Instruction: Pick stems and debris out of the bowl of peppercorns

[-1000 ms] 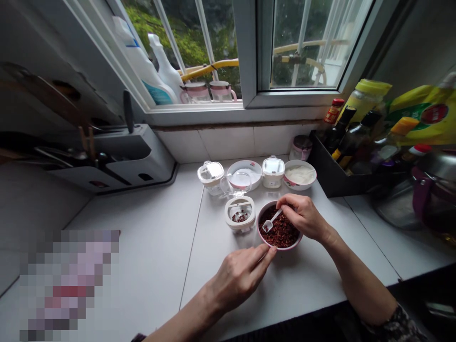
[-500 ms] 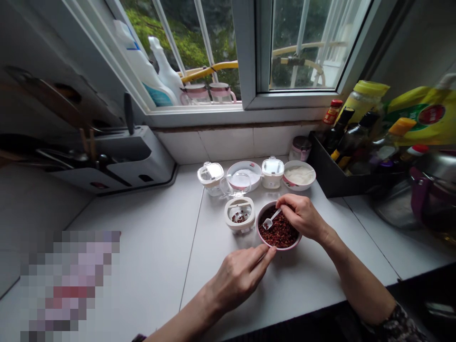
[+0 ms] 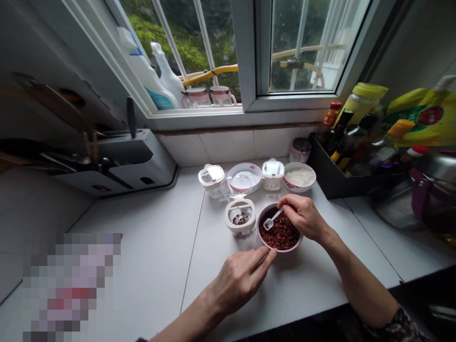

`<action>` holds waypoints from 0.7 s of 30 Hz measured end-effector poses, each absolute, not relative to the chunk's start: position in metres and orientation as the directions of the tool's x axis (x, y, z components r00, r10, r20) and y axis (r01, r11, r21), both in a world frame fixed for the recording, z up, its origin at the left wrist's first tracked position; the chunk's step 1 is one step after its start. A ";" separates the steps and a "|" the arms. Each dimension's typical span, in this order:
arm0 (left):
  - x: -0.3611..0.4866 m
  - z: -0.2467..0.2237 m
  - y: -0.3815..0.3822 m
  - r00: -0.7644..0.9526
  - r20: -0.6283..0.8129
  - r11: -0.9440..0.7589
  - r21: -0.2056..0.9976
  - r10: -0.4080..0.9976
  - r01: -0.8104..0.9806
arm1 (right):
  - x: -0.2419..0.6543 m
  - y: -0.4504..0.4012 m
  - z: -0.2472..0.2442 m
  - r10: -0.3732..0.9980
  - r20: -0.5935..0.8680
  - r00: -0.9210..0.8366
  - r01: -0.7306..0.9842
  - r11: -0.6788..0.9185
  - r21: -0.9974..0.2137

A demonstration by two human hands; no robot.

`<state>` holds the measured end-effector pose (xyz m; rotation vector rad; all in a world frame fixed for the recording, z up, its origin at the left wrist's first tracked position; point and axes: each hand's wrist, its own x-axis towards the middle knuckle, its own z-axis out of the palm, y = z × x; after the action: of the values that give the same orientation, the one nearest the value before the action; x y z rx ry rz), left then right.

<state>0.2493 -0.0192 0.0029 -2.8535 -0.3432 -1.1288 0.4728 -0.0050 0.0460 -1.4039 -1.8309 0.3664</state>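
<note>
Kitchen counter (image 3: 142, 237) in white tile, seen from the head-worn camera, looking forward and down. Near its middle, a pink-rimmed bowl (image 3: 281, 250) heaped with dark red spice flakes (image 3: 280, 235). Right hand (image 3: 304, 218) over the bowl's far right side, fingers pinched on the handle end of a small white spoon (image 3: 271, 219). Spoon's long axis slanting across the bowl, handle up toward the fingers at the right, scoop down and to the left, resting on the flakes. Left hand (image 3: 238, 280) apart from the right, low on the near side, fingers loosely together and pointing toward the bowl's rim, just beside it or touching; hard to tell which. Just left of the bowl, an open white jar (image 3: 240, 229) with a few flakes inside, and a clear lid (image 3: 237, 185) standing tilted behind it. Farther back, along the wall tiles, two lidded jars (image 3: 273, 174), a shallow white dish (image 3: 245, 176) and a bowl of white paste (image 3: 299, 176). Above, a window (image 3: 302, 47); at right, a black tray of bottles (image 3: 335, 183).
</note>
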 end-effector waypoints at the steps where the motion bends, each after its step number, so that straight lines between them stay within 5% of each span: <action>1: 0.249 0.003 -0.019 0.710 0.680 -0.974 0.032 0.185 0.224 | 0.473 -0.005 0.046 0.913 0.399 -0.078 0.679 0.342 -0.650; 8: 0.249 0.004 -0.020 0.719 0.665 -0.971 0.039 0.201 0.235 | 0.475 -0.003 0.047 0.955 0.295 0.036 0.569 0.223 -0.792; 14: 0.251 0.007 -0.020 0.713 0.669 -0.970 0.052 0.210 0.236 | 0.480 0.001 0.046 0.981 0.155 0.118 0.302 0.113 -0.946; 21: 0.251 0.007 -0.020 0.710 0.672 -0.971 0.064 0.213 0.231 | 0.479 0.003 0.049 0.976 0.123 0.178 0.077 0.111 -0.991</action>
<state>0.2511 -0.0204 0.0075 -2.8817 -0.3736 -1.1276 0.4793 0.0031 0.0485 -1.2514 -1.1739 0.9558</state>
